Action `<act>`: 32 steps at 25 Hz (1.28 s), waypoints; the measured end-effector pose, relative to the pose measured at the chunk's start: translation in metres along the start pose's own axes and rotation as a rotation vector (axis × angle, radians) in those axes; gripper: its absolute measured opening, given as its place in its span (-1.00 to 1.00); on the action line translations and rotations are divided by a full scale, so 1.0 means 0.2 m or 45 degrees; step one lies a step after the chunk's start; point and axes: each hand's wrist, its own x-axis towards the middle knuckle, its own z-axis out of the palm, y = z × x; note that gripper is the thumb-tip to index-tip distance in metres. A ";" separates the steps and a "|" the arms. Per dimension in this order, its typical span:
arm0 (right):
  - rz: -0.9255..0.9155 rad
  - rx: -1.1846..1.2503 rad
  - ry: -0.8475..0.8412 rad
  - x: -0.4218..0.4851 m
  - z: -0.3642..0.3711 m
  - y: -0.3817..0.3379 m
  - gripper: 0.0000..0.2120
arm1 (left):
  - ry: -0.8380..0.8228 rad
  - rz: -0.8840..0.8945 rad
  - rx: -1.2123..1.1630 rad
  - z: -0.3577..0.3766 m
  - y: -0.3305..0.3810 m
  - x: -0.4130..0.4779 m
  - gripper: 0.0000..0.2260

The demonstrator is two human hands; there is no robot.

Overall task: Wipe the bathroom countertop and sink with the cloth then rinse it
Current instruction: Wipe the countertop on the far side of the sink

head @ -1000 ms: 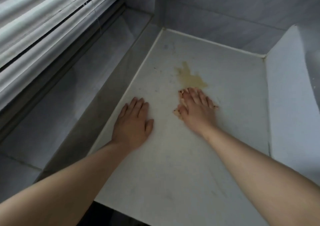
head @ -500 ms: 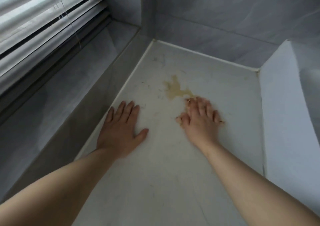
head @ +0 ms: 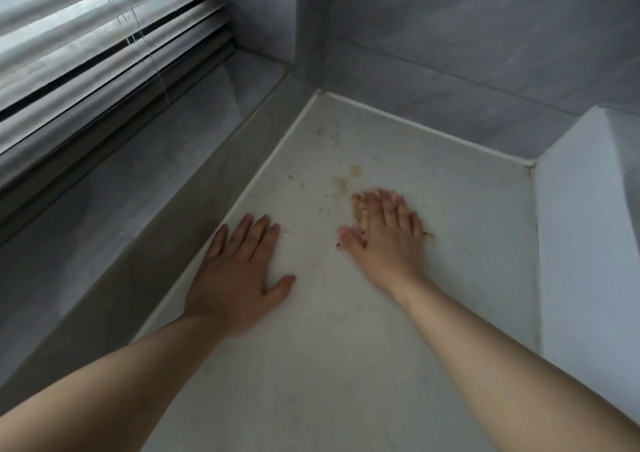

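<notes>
My right hand [head: 384, 240] lies flat, fingers spread, on the white countertop [head: 329, 365], just below a faint yellow-brown stain [head: 343, 181]. Small brown-soiled bits show at its thumb tip and beside its little finger. No cloth is clearly visible, and whether one lies under the palm is hidden. My left hand [head: 239, 278] rests palm down near the counter's left edge, holding nothing. A raised white basin wall [head: 588, 236] stands at the right.
A grey stone ledge [head: 145, 243] runs along the counter's left side, below a window with slatted blinds [head: 86, 46] and a hanging cord. Grey tiled walls [head: 467, 70] close the back corner. Thin dark smudges and hairs mark the counter near the corner.
My right hand has slid over the stain toward the back corner and the large yellow patch has shrunk to faint marks. The left hand has stayed flat on the counter.
</notes>
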 end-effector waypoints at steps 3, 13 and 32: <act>0.305 0.092 0.010 0.21 -0.03 0.07 -0.34 | 0.026 0.025 0.032 0.00 0.00 0.01 -0.27; -0.670 -0.005 -0.124 0.17 0.01 -0.20 -0.40 | 0.061 0.018 -0.003 0.00 0.00 0.01 -0.24; -0.284 0.236 -0.149 0.43 0.06 -0.62 -0.47 | 0.177 -0.232 -0.054 0.06 0.00 -0.01 -0.32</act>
